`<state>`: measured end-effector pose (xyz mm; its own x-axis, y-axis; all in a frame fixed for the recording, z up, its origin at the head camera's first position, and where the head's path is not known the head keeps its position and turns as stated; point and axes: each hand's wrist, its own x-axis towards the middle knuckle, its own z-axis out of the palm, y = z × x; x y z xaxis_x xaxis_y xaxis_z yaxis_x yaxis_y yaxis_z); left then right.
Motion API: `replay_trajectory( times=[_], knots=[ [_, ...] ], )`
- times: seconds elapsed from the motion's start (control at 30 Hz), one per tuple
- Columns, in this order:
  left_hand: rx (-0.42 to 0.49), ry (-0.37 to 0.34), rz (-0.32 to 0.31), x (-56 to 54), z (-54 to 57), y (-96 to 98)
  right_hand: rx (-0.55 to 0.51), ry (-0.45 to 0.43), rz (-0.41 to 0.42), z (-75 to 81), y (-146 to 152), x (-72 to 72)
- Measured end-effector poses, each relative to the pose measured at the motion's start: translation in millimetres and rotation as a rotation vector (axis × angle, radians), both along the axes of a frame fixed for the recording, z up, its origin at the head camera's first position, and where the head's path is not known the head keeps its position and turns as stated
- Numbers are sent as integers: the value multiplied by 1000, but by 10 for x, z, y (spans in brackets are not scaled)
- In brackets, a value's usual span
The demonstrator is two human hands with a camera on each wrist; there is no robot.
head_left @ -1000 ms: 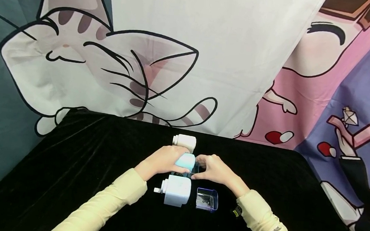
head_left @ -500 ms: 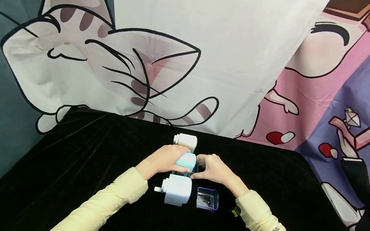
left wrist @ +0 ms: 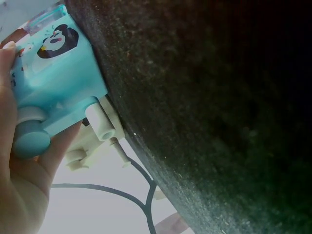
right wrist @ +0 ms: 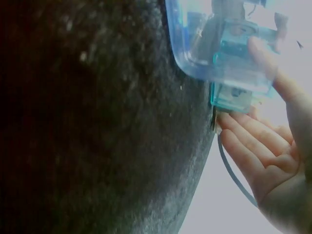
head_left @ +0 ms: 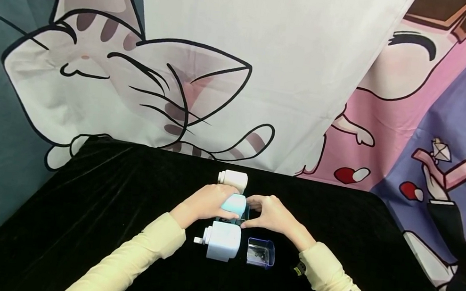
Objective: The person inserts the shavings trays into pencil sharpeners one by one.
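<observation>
The left hand (head_left: 210, 201) is wrapped round the turquoise device (head_left: 234, 204), which lies on the black cloth (head_left: 151, 269) between a pale-blue device (head_left: 224, 241) nearer us and a white device (head_left: 234, 180) behind. The right hand (head_left: 274, 216) is partly closed, thumb and fingers either side of the clear turquoise bin (right wrist: 233, 97) at the device's right end; we take it as a light pinch. We cannot tell how far the bin sits in the device, nor make out anything inside it.

Beside the pale-blue device, just apart from it, stands the blue-rimmed clear bin (head_left: 271, 254). We see dark flecks on its floor, but cannot say whether they are contents or reflections. In the right wrist view this bin stands in front of the other and blurs it.

The left hand covers much of the turquoise device and the white one's lower edge. From the left wrist we see a pale crank handle (left wrist: 100, 121) and a cartoon print (left wrist: 59, 41), the device's far end cut off by the frame.
</observation>
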<state>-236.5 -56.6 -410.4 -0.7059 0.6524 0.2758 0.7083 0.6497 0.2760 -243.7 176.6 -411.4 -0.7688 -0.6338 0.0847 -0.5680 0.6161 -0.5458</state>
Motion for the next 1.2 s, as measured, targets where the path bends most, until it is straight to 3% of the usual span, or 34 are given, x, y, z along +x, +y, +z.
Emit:
replay_trajectory(
  times=[0.2, 1.2],
  knots=[
    [-10, 8, 4, 3, 3, 7, 17, -19, -35, 12, 49, -4],
    [-7, 55, -6, 4, -14, 16, 26, -33, -5, -15, 1, -22]
  ],
)
